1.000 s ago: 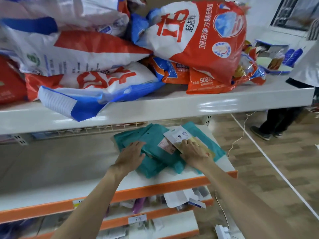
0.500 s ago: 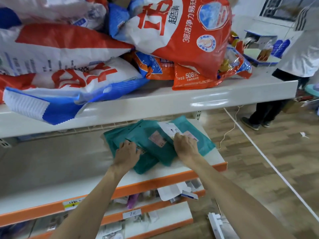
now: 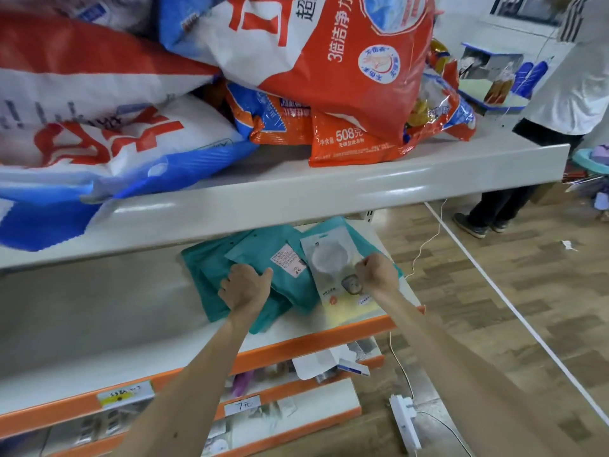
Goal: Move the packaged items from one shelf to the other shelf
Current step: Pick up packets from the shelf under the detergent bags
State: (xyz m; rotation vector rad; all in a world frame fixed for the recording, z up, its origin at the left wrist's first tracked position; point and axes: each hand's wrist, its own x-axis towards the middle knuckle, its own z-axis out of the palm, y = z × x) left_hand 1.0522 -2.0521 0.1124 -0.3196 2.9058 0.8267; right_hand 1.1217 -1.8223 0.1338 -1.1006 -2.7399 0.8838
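Packaged items (image 3: 298, 293) lie under both hands at the right end of the middle shelf (image 3: 99, 328): a loose, overlapping heap of teal packets (image 3: 211, 275) with a white packet (image 3: 326, 258) on top towards the right. The left hand (image 3: 245, 286) is set on the teal packets with its fingers curled down over the edge of one and the thumb stretched right along it, gripping. The right hand (image 3: 377, 272) is closed in a near fist, pinching the right edge of the white packet, which tilts slightly across the teal ones; its yellow lower end reaches the shelf's orange front lip.

A printed label (image 3: 287, 262) shows on the uppermost teal packet, between the two hands.

Just above, the upper shelf (image 3: 296, 196) is piled with big detergent bags: a red and white bag (image 3: 329, 61) lies on an orange bag (image 3: 349, 143), and a blue and white bag (image 3: 115, 143) overhangs the shelf's front edge at left. Below, lower shelves (image 3: 306, 399) hold small packaged goods and a handwritten price tag (image 3: 242, 405); what the goods are cannot be told.

A power strip (image 3: 405, 420) with a white cable lies on the wooden floor, and another person (image 3: 560, 94) stands at the far right.
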